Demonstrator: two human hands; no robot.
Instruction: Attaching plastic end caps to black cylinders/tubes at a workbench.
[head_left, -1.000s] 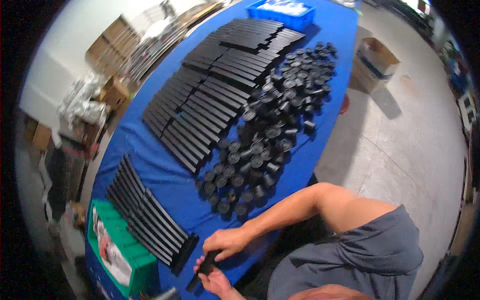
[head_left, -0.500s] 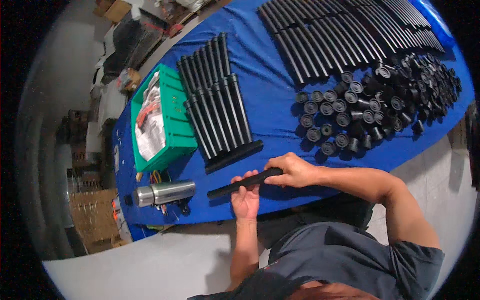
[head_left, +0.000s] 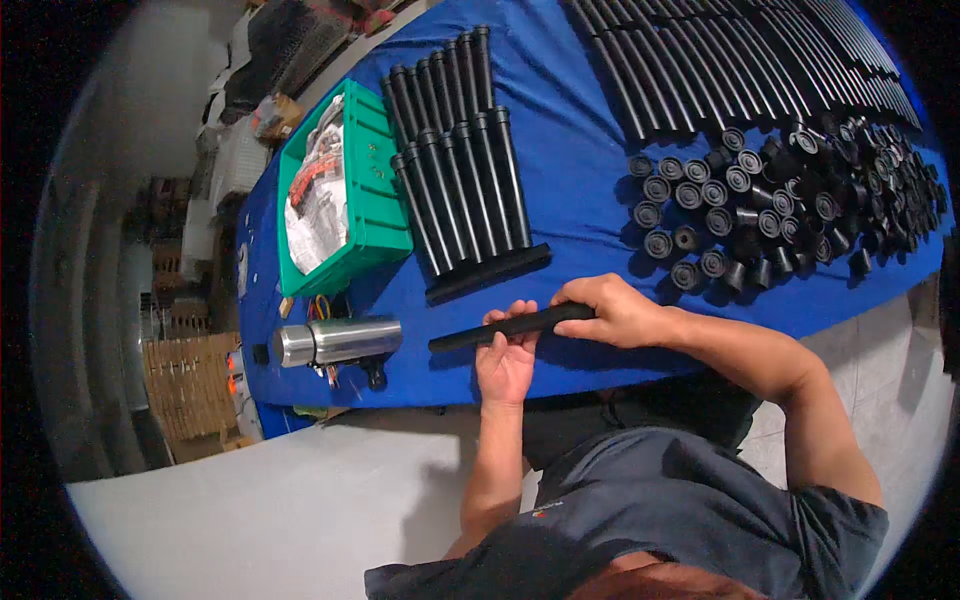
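A black tube [head_left: 462, 338] lies slantwise across my two hands, just above the near edge of the blue-covered table. My left hand [head_left: 505, 368] supports it from below near the middle, thumb on the near side and fingers curled round it. Wrapped over its right end, my right hand [head_left: 618, 312] is closed, hiding that end. Beyond my hands, several black tubes with wider ends [head_left: 465, 190] lie in two rows, with a black bar [head_left: 490, 275] across their near ends. To the right spreads a heap of round black caps [head_left: 720, 215].
A green crate [head_left: 378, 205] holding crumpled pale wrapping stands left of the tube rows. Nearer me lies a steel flask [head_left: 350, 340] beside small cords and tools. Many plain black tubes [head_left: 690, 85] cover the far right of the blue cloth [head_left: 570, 200].
The whole view has shifted, so the table's things sit higher and further right in the picture. Both hands keep nearly the same hold on the tube.
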